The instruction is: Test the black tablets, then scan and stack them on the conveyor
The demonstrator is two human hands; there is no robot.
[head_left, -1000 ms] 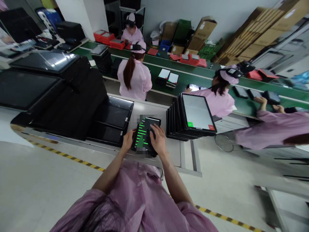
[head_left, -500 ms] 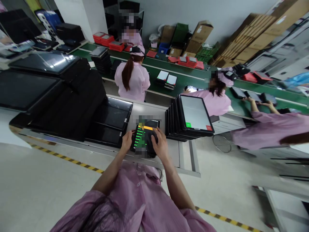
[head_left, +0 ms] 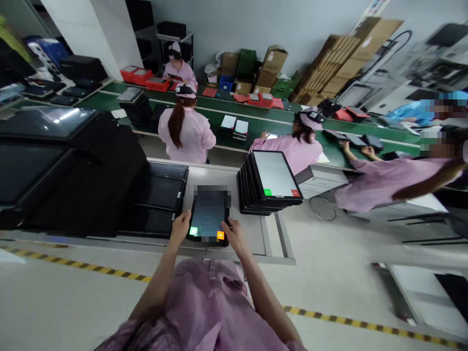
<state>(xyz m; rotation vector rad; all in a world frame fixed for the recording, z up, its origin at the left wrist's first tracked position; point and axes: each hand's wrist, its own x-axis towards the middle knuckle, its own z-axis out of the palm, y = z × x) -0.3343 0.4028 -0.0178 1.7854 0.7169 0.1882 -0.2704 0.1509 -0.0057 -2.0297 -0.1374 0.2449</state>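
Note:
In front of me a black tablet (head_left: 209, 212) lies on the light work surface, its dim screen showing a green square at the lower left and an orange one at the lower right. My left hand (head_left: 180, 228) grips its left edge. On the lower right edge, my right hand (head_left: 234, 236) is closed with the thumb at the screen's border. A leaning stack of tablets (head_left: 276, 173) stands to the right, its top screen pale with green and red squares. Dark tablets (head_left: 164, 185) lie in rows to the left of my left hand.
Tall piles of black devices (head_left: 98, 180) fill the left of the bench. Beyond it runs a green conveyor table (head_left: 215, 112) with red trays (head_left: 135, 75), where several co-workers in pink are at work. Cardboard boxes (head_left: 329, 63) lean against the back wall.
My right hand has moved off the screen to the tablet's right edge. The screen switched from green lines and an orange bar to a dim page with two coloured squares. My view shifted right.

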